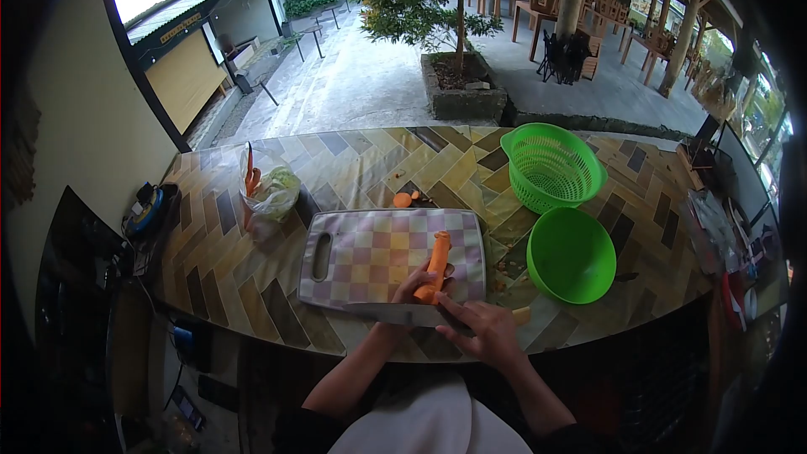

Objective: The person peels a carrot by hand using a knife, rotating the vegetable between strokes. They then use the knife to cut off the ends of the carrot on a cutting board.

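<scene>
Over the right part of a checkered cutting board (353, 256), a peeled orange carrot (439, 256) points away from me. My left hand (410, 284) is closed around its lower part. A large knife (391, 313) lies across the near edge of the board, its blade toward the left. My right hand (487, 329) grips it, with the pale handle end showing past the palm and fingertips close to the carrot's near end. Cut carrot pieces (403, 200) lie just beyond the board's far edge.
To the right stand a green colander (551, 191) and a green bowl (572, 256). A plastic bag of vegetables (273, 189) sits at the left. The table (353, 160) has a curved near edge close to my body. Outside, a tree grows in a stone planter (466, 105).
</scene>
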`<state>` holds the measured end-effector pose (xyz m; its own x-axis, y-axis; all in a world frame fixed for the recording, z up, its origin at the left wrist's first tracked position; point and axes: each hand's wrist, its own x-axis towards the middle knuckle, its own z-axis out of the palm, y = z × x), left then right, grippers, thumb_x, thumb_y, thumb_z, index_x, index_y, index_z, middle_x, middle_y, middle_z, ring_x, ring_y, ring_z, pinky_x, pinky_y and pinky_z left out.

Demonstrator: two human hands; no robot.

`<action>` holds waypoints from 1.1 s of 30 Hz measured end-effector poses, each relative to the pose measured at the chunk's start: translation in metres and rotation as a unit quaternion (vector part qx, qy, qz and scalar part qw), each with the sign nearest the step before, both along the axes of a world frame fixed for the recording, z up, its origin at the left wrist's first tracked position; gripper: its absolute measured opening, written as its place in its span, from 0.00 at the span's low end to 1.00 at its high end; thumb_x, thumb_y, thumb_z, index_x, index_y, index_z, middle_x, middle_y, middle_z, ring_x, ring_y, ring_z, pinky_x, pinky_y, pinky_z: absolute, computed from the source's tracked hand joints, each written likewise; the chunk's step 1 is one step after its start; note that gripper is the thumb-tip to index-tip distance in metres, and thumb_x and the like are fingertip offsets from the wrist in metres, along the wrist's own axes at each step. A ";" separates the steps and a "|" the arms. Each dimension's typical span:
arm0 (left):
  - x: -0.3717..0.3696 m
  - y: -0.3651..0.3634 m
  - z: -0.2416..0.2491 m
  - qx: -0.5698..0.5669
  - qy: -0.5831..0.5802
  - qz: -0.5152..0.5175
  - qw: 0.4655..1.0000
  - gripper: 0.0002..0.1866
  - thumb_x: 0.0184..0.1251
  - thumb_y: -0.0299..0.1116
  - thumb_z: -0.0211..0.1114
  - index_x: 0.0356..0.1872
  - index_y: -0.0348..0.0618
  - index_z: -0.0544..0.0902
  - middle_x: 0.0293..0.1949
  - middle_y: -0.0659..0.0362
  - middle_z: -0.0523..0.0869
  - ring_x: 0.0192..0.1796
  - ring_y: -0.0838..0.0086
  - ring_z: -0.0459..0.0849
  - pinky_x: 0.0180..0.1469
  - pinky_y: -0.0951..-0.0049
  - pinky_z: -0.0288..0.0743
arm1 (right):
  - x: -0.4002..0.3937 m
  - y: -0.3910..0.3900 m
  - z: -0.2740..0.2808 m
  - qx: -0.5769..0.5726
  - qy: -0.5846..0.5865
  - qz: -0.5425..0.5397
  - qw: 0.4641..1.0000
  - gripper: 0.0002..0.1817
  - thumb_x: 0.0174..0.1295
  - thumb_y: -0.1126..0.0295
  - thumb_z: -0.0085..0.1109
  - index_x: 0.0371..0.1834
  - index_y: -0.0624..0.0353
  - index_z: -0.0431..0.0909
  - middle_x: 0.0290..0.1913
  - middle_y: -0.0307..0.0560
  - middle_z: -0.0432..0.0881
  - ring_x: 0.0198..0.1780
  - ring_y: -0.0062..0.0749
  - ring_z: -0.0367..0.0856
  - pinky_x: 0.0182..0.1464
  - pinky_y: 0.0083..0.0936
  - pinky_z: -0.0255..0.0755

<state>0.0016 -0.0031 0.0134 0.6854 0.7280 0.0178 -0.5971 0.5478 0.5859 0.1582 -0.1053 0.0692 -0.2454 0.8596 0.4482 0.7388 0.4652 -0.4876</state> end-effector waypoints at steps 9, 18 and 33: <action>0.004 0.001 0.003 0.004 -0.036 -0.042 0.998 0.34 0.65 0.37 0.59 0.71 0.42 0.58 0.45 0.58 0.71 0.39 0.76 0.74 0.42 0.78 0.73 | -0.005 -0.001 -0.007 0.047 -0.057 -0.022 0.997 0.29 0.61 0.53 0.64 0.67 0.38 0.75 0.23 0.34 0.71 0.24 0.25 0.74 0.28 0.26 0.70; 0.005 0.001 0.003 0.017 -0.034 -0.041 0.998 0.34 0.65 0.36 0.59 0.70 0.42 0.58 0.45 0.58 0.71 0.39 0.75 0.74 0.42 0.78 0.73 | -0.011 -0.004 -0.012 0.064 -0.038 -0.041 0.996 0.27 0.59 0.55 0.67 0.64 0.36 0.78 0.23 0.34 0.71 0.23 0.26 0.73 0.25 0.27 0.69; 0.008 0.004 -0.017 -0.013 -0.033 -0.026 0.999 0.32 0.69 0.36 0.58 0.72 0.45 0.57 0.49 0.59 0.72 0.42 0.72 0.76 0.45 0.71 0.75 | -0.007 0.002 -0.016 -0.003 0.213 -0.096 0.972 0.15 0.58 0.70 0.71 0.49 0.55 0.86 0.31 0.43 0.85 0.31 0.22 0.83 0.34 0.22 0.75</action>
<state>0.0094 0.0005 -0.0040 0.7197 0.6929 0.0444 -0.6043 0.5936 0.5315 0.1512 -0.1033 0.0536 0.1272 0.8737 0.4695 0.5425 0.3350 -0.7704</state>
